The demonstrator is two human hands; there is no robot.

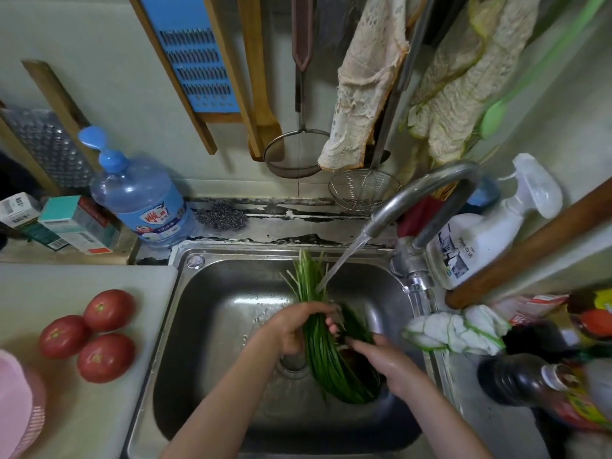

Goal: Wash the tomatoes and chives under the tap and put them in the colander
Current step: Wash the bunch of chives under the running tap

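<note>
A long bunch of green chives lies over the steel sink, its tips under the stream from the tap. My left hand is wrapped around the middle of the bunch. My right hand rests on its lower part with fingers stretched along the stalks. Three red tomatoes sit on the white board left of the sink. The pink colander shows at the left edge.
A blue water bottle and boxes stand behind the board. A white spray bottle, a rag and dark sauce bottles crowd the right counter. Graters, strainers and loofahs hang on the wall.
</note>
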